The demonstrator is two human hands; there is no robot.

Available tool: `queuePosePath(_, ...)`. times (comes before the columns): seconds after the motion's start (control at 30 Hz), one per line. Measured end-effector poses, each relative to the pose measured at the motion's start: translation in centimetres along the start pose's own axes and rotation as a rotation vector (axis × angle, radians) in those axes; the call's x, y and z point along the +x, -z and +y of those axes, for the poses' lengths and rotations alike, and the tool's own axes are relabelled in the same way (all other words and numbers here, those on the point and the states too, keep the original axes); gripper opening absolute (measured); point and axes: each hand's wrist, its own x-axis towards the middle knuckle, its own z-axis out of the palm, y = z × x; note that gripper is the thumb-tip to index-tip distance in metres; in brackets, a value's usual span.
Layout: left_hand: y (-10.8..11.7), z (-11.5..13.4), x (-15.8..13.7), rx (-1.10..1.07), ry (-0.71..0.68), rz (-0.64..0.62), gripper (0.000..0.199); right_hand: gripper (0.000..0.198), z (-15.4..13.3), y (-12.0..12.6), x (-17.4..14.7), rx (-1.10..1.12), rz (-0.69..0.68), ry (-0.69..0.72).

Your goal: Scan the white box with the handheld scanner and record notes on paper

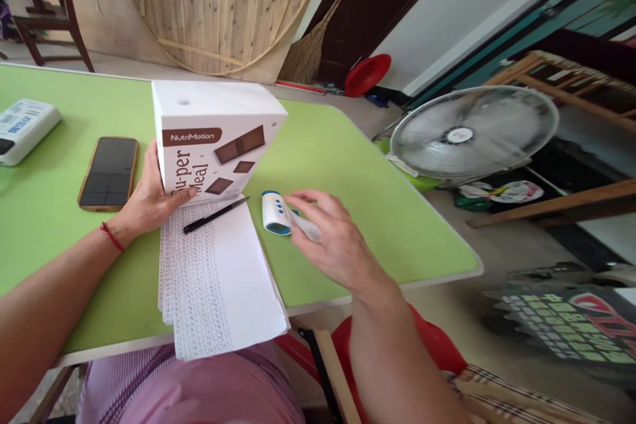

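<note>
My left hand (152, 192) grips the lower left edge of a white NutriMotion box (213, 106) with brown print, thumb on its front face. The box stands on the green table, at the far end of a stack of handwritten sheets (223, 291). A black pen (213, 215) lies slantwise on the top sheet, just in front of the box. To the right of the papers, my right hand (330, 232) has its fingers closed around the handle of a white and blue infrared thermometer (278, 212). The palm hides part of that handle.
Left of the box, a smartphone (108, 172) in a brown case lies on the green table (397, 232). A white device (27, 129) sits at the far left. Beyond the right edge stand a fan (472, 132) and a wooden rack. A red stool (432, 338) is beside me.
</note>
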Motion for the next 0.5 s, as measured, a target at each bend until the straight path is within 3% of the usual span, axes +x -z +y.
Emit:
queuePosePath(0.1,0.1,-0.1,0.0,-0.022,0.029,-0.001,0.075,0.028,-3.2,-1.1,2.6,0.017,-0.101,0.199)
queuePosePath(0.17,0.1,-0.1,0.0,-0.029,0.055,-0.001,0.076,0.031,-4.6,-2.2,3.9,-0.083,-0.188,0.248)
queuePosePath(0.27,0.0,-0.2,-0.1,-0.027,0.084,0.02,0.085,0.032,-4.9,-3.5,4.8,-0.168,-0.227,0.305)
queuePosePath(0.33,-0.2,-0.3,-0.1,-0.012,0.094,0.035,0.091,0.026,-4.6,-3.6,4.7,-0.111,-0.188,0.319)
queuePosePath(0.4,-0.3,-0.4,-0.1,0.003,0.095,0.041,0.097,0.018,-4.4,-3.4,4.2,0.062,-0.092,0.268)
queuePosePath(0.5,-0.4,-0.7,-0.2,-0.001,0.079,0.047,0.099,0.01,-5.0,-3.5,3.5,0.474,0.082,0.02)
